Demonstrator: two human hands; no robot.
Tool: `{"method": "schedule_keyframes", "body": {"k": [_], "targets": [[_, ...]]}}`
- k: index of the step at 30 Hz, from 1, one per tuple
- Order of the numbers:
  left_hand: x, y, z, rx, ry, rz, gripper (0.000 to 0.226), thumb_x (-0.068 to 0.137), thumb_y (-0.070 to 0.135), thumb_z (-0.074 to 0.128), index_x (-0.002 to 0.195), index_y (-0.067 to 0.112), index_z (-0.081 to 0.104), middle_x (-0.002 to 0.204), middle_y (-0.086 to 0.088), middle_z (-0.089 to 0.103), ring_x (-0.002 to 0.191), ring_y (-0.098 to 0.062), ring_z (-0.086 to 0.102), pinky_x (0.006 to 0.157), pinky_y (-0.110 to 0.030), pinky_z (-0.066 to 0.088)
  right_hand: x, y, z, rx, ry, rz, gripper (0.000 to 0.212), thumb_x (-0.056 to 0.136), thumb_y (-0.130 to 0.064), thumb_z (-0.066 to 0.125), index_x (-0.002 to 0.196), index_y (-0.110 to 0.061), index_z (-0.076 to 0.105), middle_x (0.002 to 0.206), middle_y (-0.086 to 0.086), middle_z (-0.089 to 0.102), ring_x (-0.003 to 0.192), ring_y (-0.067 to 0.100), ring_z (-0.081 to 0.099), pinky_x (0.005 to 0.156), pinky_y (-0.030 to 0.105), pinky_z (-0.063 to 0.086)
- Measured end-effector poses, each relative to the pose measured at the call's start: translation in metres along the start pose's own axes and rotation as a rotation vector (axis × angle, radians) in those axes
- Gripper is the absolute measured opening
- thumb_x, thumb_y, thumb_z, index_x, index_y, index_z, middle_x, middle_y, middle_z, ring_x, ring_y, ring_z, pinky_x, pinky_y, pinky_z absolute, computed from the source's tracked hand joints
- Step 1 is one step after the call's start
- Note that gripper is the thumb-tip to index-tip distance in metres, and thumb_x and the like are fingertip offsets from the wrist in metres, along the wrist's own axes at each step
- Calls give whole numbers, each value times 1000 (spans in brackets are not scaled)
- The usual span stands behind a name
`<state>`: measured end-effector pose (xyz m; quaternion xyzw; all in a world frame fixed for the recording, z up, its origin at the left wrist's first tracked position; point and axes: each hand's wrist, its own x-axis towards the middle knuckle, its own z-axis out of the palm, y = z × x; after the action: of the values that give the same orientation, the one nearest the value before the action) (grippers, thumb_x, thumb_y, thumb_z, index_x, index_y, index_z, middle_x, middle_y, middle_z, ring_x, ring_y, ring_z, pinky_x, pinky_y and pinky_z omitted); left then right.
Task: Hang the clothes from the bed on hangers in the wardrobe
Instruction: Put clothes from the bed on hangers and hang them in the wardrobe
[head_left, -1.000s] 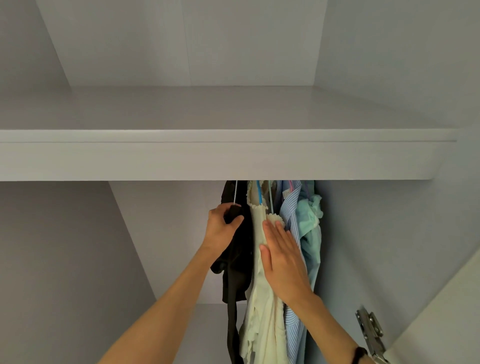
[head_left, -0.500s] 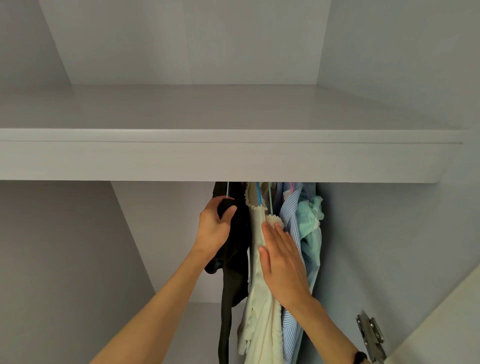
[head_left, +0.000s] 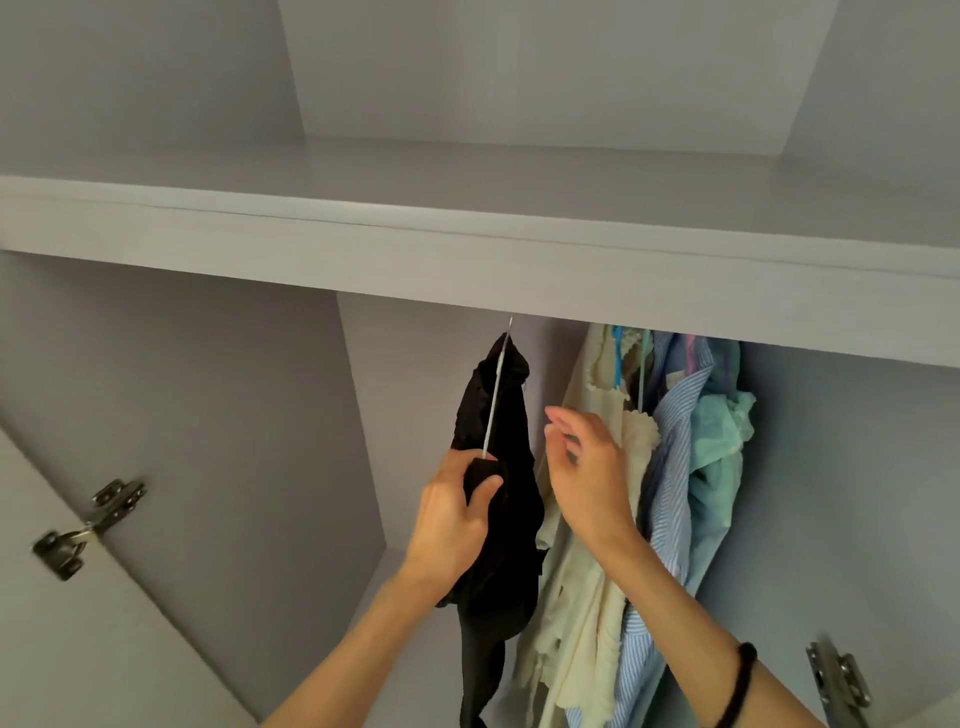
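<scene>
Fingers of left hand (head_left: 457, 512) curled round black garment (head_left: 498, 499) and hanger wire (head_left: 496, 389) at frame centre; right hand (head_left: 589, 473) loose, holding nothing, beside cream garment (head_left: 587, 613)

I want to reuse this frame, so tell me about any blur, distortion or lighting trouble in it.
Head view: soft, even light, no glare; the shelf edge bows from wide-angle distortion; the left hinge is slightly motion-smeared; the black garment in the left hand loses detail in darkness; the right hand looks reasonably sharp.
</scene>
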<state>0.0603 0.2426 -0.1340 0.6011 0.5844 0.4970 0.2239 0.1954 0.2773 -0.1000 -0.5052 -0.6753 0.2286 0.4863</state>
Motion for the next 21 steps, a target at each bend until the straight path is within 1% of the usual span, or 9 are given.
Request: {"method": "schedule_keyframes", "body": {"k": [1,3,6,7,9,12,14,17,21], "targets": [[-9,-2,-5,11,0,-3,14,92,14,54,106,16,54,97,3,58,88,-7,57,72,-8,42,4,-11,6,98,-102,137,30,97,-17,46,124,-8,55,116,-2,58,106,9,55,99,25,42],[-25,-5,-16,42,0,-4,14,92,15,54,106,16,54,96,5,56,87,-6,55,74,-8,41,15,-30,20,271,-250,350,32,96,-16,47,125,-2,52,117,6,61,105,16,59,100,33,45],[-50,-14,-33,90,6,-22,12,92,16,54,104,16,55,96,8,55,87,-6,54,76,-9,40,20,-56,41,654,-372,602,21,94,-8,52,110,6,55,101,15,62,96,24,63,89,35,51],[-61,-18,-44,100,20,-42,11,92,17,55,103,17,55,96,8,54,88,-6,54,76,-8,40,14,-64,51,709,-404,662,15,92,-6,53,103,5,56,97,16,62,92,25,63,83,34,52],[-76,-22,-55,156,1,-39,14,92,21,56,105,15,56,98,9,52,91,-4,49,78,-6,37,3,-70,62,703,-446,721,6,90,-3,56,91,3,58,89,15,62,83,24,63,74,31,53],[-104,-26,-81,328,-79,74,36,89,43,53,110,15,60,103,8,55,102,-2,42,82,-4,32,-24,-83,82,595,-507,754,5,86,-5,63,84,-1,61,80,11,62,72,18,60,68,26,52],[-123,-26,-99,390,-116,142,50,86,55,42,107,16,65,103,6,60,105,-4,45,87,-11,36,-42,-90,92,495,-533,734,8,83,-8,67,83,-2,62,74,8,61,63,15,56,61,22,49],[-149,-37,-132,433,-53,94,49,88,50,34,106,17,66,104,5,61,104,-8,48,90,-24,43,-66,-101,103,342,-544,631,10,85,-10,65,84,0,63,67,6,58,53,12,47,51,19,40],[-182,-59,-187,566,154,5,42,91,37,34,117,13,58,111,-1,57,100,-16,50,87,-29,44,-95,-124,113,157,-641,420,14,89,-17,58,86,-6,66,68,-1,58,55,8,44,54,17,38]]}}
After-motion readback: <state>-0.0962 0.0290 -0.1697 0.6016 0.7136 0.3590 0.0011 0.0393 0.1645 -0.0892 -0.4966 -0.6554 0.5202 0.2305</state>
